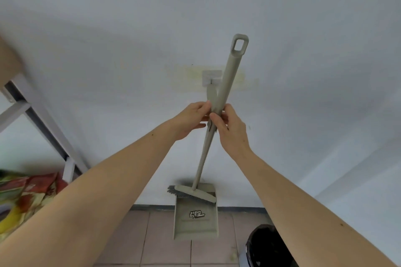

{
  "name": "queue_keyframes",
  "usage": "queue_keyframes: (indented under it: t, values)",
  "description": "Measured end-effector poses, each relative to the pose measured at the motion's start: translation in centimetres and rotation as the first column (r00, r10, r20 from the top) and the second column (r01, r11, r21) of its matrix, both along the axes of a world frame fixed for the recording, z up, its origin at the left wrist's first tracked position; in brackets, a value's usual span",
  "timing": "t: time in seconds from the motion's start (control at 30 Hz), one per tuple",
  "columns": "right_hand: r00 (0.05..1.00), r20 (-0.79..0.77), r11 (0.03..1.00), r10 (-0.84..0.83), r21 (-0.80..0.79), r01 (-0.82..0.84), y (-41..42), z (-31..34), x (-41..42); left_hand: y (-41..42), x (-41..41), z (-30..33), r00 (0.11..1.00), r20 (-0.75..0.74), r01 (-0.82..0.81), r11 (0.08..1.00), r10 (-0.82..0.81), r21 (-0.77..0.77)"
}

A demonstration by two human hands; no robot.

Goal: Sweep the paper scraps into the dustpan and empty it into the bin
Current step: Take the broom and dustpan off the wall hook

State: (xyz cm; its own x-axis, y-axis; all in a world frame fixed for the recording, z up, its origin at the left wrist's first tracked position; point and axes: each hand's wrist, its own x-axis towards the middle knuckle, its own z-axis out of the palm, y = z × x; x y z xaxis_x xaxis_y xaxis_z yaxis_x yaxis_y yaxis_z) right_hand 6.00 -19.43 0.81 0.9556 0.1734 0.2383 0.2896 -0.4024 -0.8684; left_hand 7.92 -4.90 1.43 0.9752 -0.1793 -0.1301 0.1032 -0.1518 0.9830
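Observation:
A grey-green broom (225,80) leans tilted in front of the white wall, its brush head (193,194) resting across the top of the matching dustpan (195,221). The dustpan hangs upright by its handle (211,93) from a white wall hook (211,77). My right hand (230,128) is closed around the broom's shaft at mid height. My left hand (193,118) holds the dustpan handle right beside it, fingers touching both shafts. A bin with a black liner (267,247) stands on the floor at the lower right. No paper scraps are in view.
Beige floor tiles (160,236) run along the wall's base. A white metal frame (41,119) slants at the left, with a colourful cloth (26,193) below it. The white wall (303,71) fills most of the view.

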Motion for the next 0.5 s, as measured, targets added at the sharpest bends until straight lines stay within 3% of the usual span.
queue_keyframes:
  t: [0.27, 0.33, 0.4, 0.43, 0.5]
  values:
    - [0.997, 0.023, 0.997, 0.078, -0.014, -0.078, -1.8, 2.4, -2.3, -0.9, -1.6, 1.8, 0.989, -0.049, -0.145, 0.963, 0.137, -0.228]
    - [0.993, 0.024, 0.993, 0.115, -0.023, -0.115, -2.5, 3.1, -3.2, -0.8, -2.6, 2.7, 0.993, -0.002, -0.113, 0.968, 0.116, -0.225]
    - [0.988, 0.024, 0.988, 0.155, -0.028, -0.154, -3.1, 3.8, -4.1, -0.9, -4.1, 3.4, 0.991, 0.072, -0.112, 0.992, 0.117, -0.065]
    - [0.984, 0.021, 0.984, 0.175, -0.031, -0.174, -3.5, 4.1, -4.5, -0.8, -4.6, 3.6, 0.980, 0.132, -0.161, 0.983, 0.148, 0.092]
    - [0.976, 0.013, 0.975, 0.217, -0.046, -0.216, -4.1, 4.7, -5.3, -0.4, -5.3, 3.6, 0.943, 0.303, -0.267, 0.858, 0.139, 0.439]
